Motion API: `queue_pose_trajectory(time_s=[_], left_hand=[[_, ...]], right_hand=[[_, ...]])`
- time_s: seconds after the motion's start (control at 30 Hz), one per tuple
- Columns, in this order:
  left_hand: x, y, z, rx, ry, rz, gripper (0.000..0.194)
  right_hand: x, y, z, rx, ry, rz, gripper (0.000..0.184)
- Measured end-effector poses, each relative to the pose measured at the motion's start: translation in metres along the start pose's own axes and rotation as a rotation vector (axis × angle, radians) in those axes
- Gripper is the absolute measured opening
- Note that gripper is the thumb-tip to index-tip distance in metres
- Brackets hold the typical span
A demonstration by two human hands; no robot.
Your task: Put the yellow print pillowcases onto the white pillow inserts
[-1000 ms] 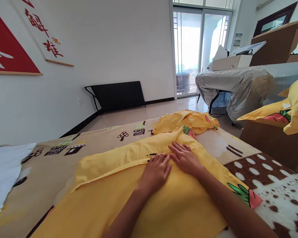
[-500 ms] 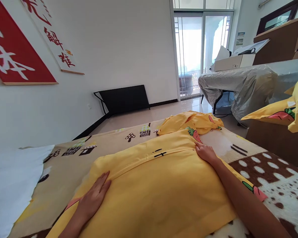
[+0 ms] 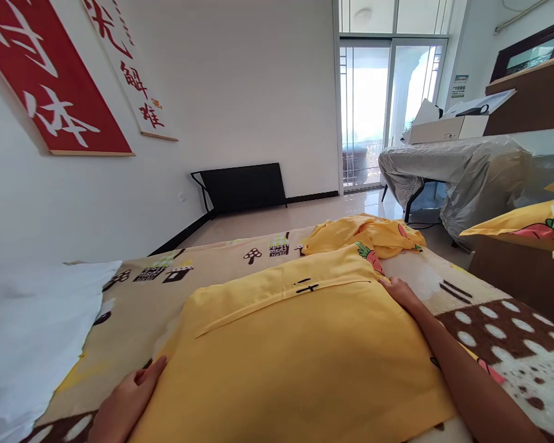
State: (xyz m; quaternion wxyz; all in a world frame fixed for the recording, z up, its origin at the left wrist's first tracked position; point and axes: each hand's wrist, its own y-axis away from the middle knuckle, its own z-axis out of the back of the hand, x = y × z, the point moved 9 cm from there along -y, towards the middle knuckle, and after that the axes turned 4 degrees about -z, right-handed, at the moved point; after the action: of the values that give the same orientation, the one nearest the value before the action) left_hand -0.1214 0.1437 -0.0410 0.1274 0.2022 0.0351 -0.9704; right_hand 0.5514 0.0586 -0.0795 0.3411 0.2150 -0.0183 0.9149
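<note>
A plump yellow pillow [image 3: 295,351] in a pillowcase lies on the patterned blanket in front of me. An overlapping fold with small black marks crosses its upper part, and a carrot print shows at the far right corner. My left hand [image 3: 128,397] is closed at the pillow's left edge, its thumb along the side and the other fingers mostly hidden. At the upper right edge, just below the carrot, my right hand [image 3: 401,293] is closed on the pillow's side with fingers curled against the cloth.
Crumpled yellow cloth [image 3: 362,234] lies beyond the pillow on the blanket [image 3: 231,261]. White cloth [image 3: 41,332] covers the left side. More yellow carrot-print fabric [image 3: 526,229] rests on a brown box at right. A plastic-covered table [image 3: 466,160] holds boxes.
My left hand has slid from the pillow's top down and left to its side edge. My right hand has moved slightly outward onto the right edge. The view has shifted a little.
</note>
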Motion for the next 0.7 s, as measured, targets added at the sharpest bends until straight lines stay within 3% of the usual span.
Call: queue_pose_trajectory(time_s=[0.1,0.2,0.3,0.37,0.47,0.53,0.6,0.7], left_hand=[[-0.013,0.017,-0.004,0.058,0.057,0.009,0.058],[-0.033,0.028,-0.003,0.016,-0.113,-0.102,0.058],[-0.048,0.033,0.008,0.002,-0.234,-0.204,0.055],[-0.056,0.036,0.031,-0.004,-0.254,-0.213,0.055],[-0.077,0.051,0.085,-0.039,-0.309,-0.221,0.058],[-0.093,0.066,0.117,-0.059,-0.331,-0.302,0.059],[-0.082,0.075,0.133,-0.040,-0.337,-0.238,0.057],[-0.048,0.080,0.119,-0.015,-0.293,-0.275,0.043]], right_hand=[[0.009,0.008,-0.005,-0.047,0.023,0.018,0.050],[0.015,0.022,-0.004,-0.092,0.063,0.028,0.050],[0.016,0.036,0.012,-0.124,0.131,0.048,0.046],[0.013,0.043,0.036,-0.149,0.191,0.068,0.042],[0.008,0.053,0.086,-0.207,0.288,0.103,0.042],[0.003,0.061,0.117,-0.242,0.351,0.115,0.042],[-0.005,0.072,0.134,-0.256,0.410,0.115,0.042],[-0.021,0.090,0.129,-0.203,0.489,0.136,0.039]])
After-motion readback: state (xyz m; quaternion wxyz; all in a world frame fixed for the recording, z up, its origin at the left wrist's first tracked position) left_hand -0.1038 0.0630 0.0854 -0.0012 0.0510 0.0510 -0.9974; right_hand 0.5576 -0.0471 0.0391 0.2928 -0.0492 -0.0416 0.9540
